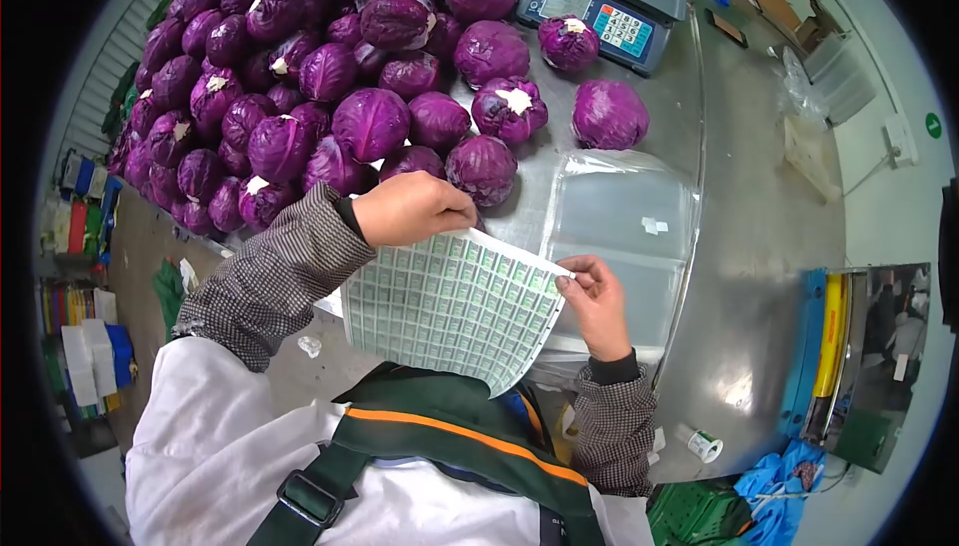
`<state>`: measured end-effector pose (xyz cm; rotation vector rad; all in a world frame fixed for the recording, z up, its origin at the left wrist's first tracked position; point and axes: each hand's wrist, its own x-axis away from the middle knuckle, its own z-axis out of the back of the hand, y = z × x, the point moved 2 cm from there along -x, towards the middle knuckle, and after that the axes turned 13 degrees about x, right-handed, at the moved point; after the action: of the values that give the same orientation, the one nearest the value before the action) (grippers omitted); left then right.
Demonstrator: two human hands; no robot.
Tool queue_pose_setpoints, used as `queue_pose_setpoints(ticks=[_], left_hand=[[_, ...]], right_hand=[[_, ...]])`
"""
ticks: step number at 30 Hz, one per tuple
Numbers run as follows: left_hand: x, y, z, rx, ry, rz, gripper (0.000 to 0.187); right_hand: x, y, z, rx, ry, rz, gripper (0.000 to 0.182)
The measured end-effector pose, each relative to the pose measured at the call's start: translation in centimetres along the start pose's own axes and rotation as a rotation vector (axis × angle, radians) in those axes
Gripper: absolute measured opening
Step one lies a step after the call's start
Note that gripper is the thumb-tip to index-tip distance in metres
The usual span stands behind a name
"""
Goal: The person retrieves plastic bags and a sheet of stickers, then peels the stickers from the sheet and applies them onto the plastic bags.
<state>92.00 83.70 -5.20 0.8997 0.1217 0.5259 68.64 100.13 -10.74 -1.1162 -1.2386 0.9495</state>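
Observation:
A large sheet of small green and white printed labels (450,301) hangs in front of my chest, its lower end curling. My left hand (415,209) is closed at the sheet's top edge, with its fingertips pinched there. At the upper right corner, my right hand (597,304) pinches the sheet between thumb and fingers. Behind the sheet lies a stack of clear plastic bags (619,216) on the metal table, with a small white label piece (654,226) on top. Close beyond my left hand sits a red cabbage (481,169).
A big heap of red cabbages (330,71) covers the table's far left. One loose red cabbage (610,114) sits near the digital scale (599,16). A roll of labels (704,445) lies at right on the metal table (759,276). Green crates (694,514) stand below.

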Motion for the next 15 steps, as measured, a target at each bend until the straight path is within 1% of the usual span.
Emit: queue_pose_setpoints(ticks=[2,3,4,7,9,10,11,13,14,15], left_hand=[[0.0,2.4,-0.8,-0.285,0.128,-0.171,0.035],[0.1,3.3,-1.3,-0.337,0.090,-0.238,0.044],[0.0,3.7,-2.2,-0.326,0.051,-0.229,0.043],[-0.6,2.0,-3.9,-0.107,0.024,-0.128,0.032],[-0.9,1.5,-4.3,0.022,-0.036,-0.040,0.026],[-0.9,1.3,-4.4,0.046,-0.059,-0.036,0.025],[-1.1,1.1,-4.3,0.069,-0.080,-0.033,0.024],[-1.3,0.4,-4.4,0.114,-0.149,-0.005,0.023],[-1.3,0.4,-4.4,0.132,-0.151,-0.004,0.023],[-1.4,0.3,-4.5,0.149,-0.152,-0.002,0.023]], right_hand=[[0.5,0.0,-0.1,0.016,0.033,-0.005,0.016],[0.8,0.3,-0.4,0.005,0.055,-0.018,0.016],[1.1,0.5,-0.5,-0.006,0.075,-0.031,0.017],[2.0,0.7,-0.7,0.072,0.078,-0.036,0.019],[2.6,0.0,-1.4,0.211,0.084,0.066,0.018],[2.8,-0.3,-1.6,0.280,0.085,0.117,0.017],[2.9,0.4,-1.4,0.325,0.101,0.109,0.015],[3.0,0.8,-1.1,0.252,0.108,-0.003,0.014],[3.1,1.0,-1.0,0.215,0.111,-0.058,0.014],[3.1,1.3,-0.9,0.187,0.124,-0.046,0.015]])
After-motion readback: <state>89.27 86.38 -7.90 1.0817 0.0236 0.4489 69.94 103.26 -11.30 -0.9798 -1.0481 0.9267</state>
